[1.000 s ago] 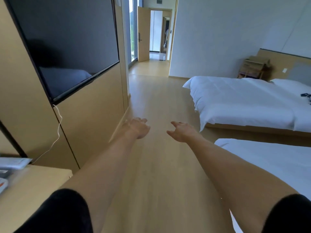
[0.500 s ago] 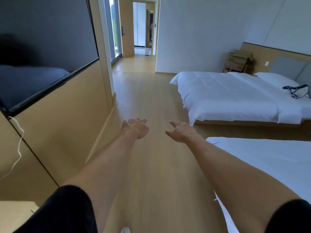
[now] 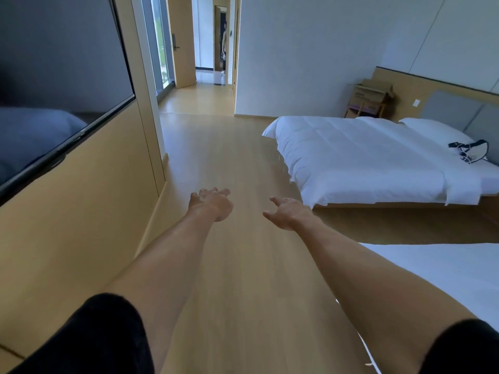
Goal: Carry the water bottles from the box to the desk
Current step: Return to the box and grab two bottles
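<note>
Both my arms reach forward over the wooden floor. My left hand [image 3: 212, 202] is empty, fingers loosely spread. My right hand [image 3: 289, 213] is empty too, fingers relaxed and pointing left. A cardboard box [image 3: 371, 94] sits on a small stool in the far right corner beside the far bed's headboard. No water bottle shows, and the desk is out of view.
A wall-mounted TV [image 3: 59, 85] and a wood-panelled wall [image 3: 81, 211] run along my left. Two white beds lie on the right: the far bed [image 3: 364, 155] with a black strap item [image 3: 471, 151] on it, the near bed [image 3: 445, 279]. A wooden floor aisle [image 3: 229, 157] leads to a hallway, where a person [image 3: 223, 49] stands.
The view has moved forward along the aisle and turned right. The desk corner at lower left has dropped out of sight, and the far bed and box are nearer. Both hands stay empty.
</note>
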Motion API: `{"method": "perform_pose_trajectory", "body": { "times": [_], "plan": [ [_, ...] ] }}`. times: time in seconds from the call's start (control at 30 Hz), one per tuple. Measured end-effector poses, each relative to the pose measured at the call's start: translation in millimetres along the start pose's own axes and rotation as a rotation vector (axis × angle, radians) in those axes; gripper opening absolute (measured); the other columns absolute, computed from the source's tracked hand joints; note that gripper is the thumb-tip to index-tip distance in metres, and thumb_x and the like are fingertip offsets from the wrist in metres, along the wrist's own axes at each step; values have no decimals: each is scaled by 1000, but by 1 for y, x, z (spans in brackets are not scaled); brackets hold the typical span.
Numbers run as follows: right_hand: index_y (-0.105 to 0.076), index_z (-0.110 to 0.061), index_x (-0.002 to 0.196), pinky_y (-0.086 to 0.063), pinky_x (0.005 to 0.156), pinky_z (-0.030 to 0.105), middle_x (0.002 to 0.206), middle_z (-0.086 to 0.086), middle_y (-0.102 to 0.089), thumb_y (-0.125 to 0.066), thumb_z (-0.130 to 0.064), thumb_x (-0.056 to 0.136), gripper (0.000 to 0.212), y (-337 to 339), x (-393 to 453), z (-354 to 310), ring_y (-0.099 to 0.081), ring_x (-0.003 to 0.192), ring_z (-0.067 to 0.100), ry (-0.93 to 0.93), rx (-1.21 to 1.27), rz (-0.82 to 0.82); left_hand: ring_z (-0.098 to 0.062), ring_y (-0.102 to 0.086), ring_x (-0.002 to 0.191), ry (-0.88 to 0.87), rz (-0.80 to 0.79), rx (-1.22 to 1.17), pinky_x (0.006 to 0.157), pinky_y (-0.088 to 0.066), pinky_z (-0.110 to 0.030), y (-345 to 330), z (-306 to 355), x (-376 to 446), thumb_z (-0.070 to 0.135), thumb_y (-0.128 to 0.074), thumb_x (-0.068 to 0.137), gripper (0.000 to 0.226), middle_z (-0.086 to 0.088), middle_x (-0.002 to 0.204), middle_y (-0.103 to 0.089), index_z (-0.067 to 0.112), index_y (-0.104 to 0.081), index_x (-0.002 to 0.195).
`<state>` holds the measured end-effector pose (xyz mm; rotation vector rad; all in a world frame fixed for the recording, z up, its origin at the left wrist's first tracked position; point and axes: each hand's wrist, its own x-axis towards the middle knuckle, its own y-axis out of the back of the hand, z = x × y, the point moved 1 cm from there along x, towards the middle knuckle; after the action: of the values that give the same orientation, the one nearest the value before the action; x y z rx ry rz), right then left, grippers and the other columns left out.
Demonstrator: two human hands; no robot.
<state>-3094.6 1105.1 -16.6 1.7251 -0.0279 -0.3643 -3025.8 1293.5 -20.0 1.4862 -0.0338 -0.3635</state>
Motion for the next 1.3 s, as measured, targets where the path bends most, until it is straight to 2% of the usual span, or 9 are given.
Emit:
{"method": "perform_pose_trajectory", "body": {
  "times": [0.2, 0.47, 0.77, 1.03, 1.3],
  "plan": [
    [-27, -30, 157, -32, 116, 45, 160, 4, -34, -41, -59, 100, 65, 10, 67, -21, -31, 147, 23, -1, -22, 4, -32, -33, 145, -14, -14, -1, 117, -25, -43, 11, -18, 69, 33, -29, 105, 53, -7, 161, -32, 30, -27, 158],
    [-28, -30, 157, -29, 118, 44, 160, 4, -34, -41, -59, 99, 66, 24, 168, -15, -31, 148, 23, -20, -2, 9, -31, -31, 146, -17, -16, -4, 120, -23, -44, 28, -14, 162, 33, -28, 106, 54, -6, 162, -30, 31, -24, 159],
    [-28, -29, 156, -30, 117, 45, 159, 6, -37, -40, -58, 100, 64, 57, 329, 5, -34, 146, 26, 46, 33, -9, -30, -26, 149, 33, -26, -11, 120, -18, -46, 57, 13, 308, 35, -29, 107, 53, -4, 163, -27, 31, -23, 160],
    [-26, -29, 157, -31, 116, 43, 159, 5, -38, -37, -59, 100, 65, 100, 467, 33, -34, 146, 25, 85, -17, -22, -30, -29, 147, 62, 13, -25, 120, -20, -45, 94, 46, 439, 35, -29, 106, 53, -3, 162, -30, 33, -24, 159],
    [-28, -29, 156, -33, 114, 43, 157, 4, -40, -39, -59, 100, 65, 122, 583, 34, -37, 144, 25, 102, -30, -12, -30, -27, 148, 84, 5, -52, 122, -19, -46, 108, 45, 552, 38, -29, 106, 53, -3, 162, -30, 33, -26, 158]
  ]
}}
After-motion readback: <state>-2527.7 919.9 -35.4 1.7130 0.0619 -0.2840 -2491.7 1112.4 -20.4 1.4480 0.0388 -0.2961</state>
